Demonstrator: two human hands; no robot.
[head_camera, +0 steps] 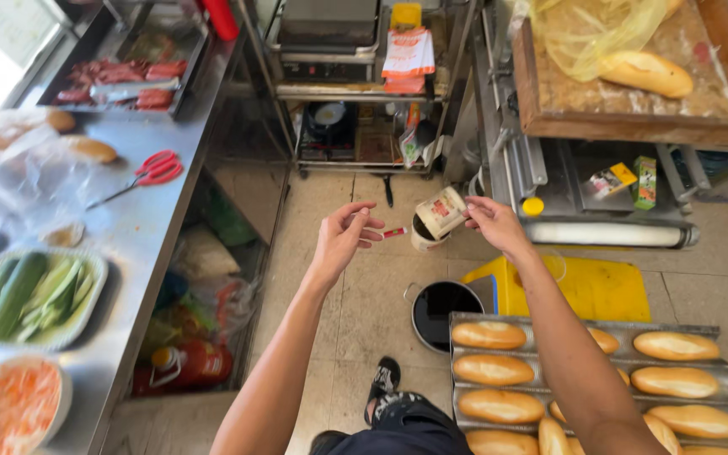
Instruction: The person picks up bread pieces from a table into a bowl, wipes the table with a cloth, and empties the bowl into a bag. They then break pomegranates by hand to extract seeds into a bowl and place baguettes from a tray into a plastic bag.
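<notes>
My right hand [492, 222] holds a small white paper packet with red print [441, 211], tilted over a small round tin [423, 238] on the floor below. My left hand [343, 237] pinches a small red and white torn strip [393, 232] between thumb and fingers, just left of the packet. Both hands are raised over the tiled floor in the aisle.
A tray of baked bread rolls [499, 371] lies at lower right beside a black pot [444, 307] and a yellow stool [587, 286]. The steel counter [141, 232] on the left carries red scissors [153, 171], cucumber slices [31, 295], shredded carrot [14, 400] and meat [124, 80].
</notes>
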